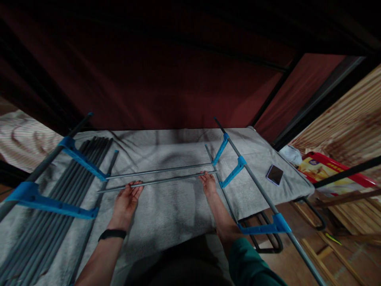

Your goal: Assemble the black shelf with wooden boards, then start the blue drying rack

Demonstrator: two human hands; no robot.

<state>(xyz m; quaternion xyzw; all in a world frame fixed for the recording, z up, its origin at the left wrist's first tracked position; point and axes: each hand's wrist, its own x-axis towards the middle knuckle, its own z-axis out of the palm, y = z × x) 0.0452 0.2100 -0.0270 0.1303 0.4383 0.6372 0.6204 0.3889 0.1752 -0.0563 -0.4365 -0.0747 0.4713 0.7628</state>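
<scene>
A thin grey metal rod (pixel 171 180) lies across both my hands. My left hand (pixel 127 196), palm up with a dark band on the wrist, has its fingers curled around the rod near its left end. Close to the other end, my right hand (pixel 208 183) grips it with fingers and thumb. Just beyond, a second rod (pixel 160 171) spans between the left frame's blue plastic bracket (pixel 86 161) and the right frame's blue bracket (pixel 220 149). Each frame has grey tubes joined by blue brackets. The held rod's ends lie near the inner tubes; contact is unclear.
Several grey tubes (pixel 68 186) lie in a bundle on the left of the grey blanket (pixel 169 210). A phone (pixel 274 175) rests at the right. Past the edge are a red-rimmed box (pixel 333 172) and wooden pieces (pixel 351 214). A dark red panel (pixel 166 87) stands behind.
</scene>
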